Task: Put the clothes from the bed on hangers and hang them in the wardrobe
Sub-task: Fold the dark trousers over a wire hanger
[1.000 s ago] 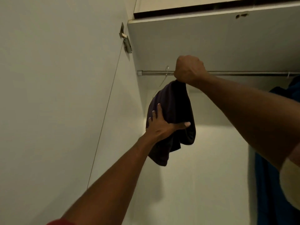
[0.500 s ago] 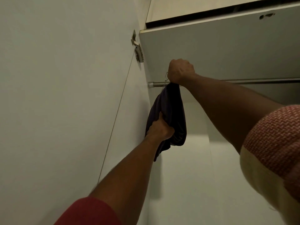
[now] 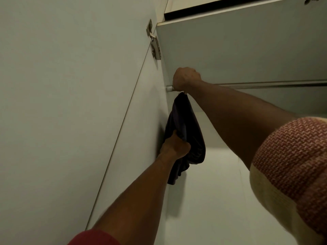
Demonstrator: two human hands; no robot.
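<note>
Head cam is looking up into the pale white wardrobe point(image 3: 247, 50), right at its left end. The right hand point(image 3: 185, 79) is a closed fist up at the round silver metal hanging rail point(image 3: 265, 85), close to where the rail meets the side wall; the bunched top of the dark purple-black fabric garment point(image 3: 185, 131) comes out from under that fist, so it's gripping the garment's top, and if there's a hanger in there I honestly can't tell. The garment hangs straight down from the fist, just beside the wardrobe's left inner wall. The left hand point(image 3: 175, 147) has its fingers curled into the lower part of the cloth, holding a fold. A silver metal door hinge point(image 3: 154, 45) sits above on the open white door point(image 3: 70, 103). A red-and-cream knitted sleeve point(image 3: 292, 165) covers the right upper arm.
</note>
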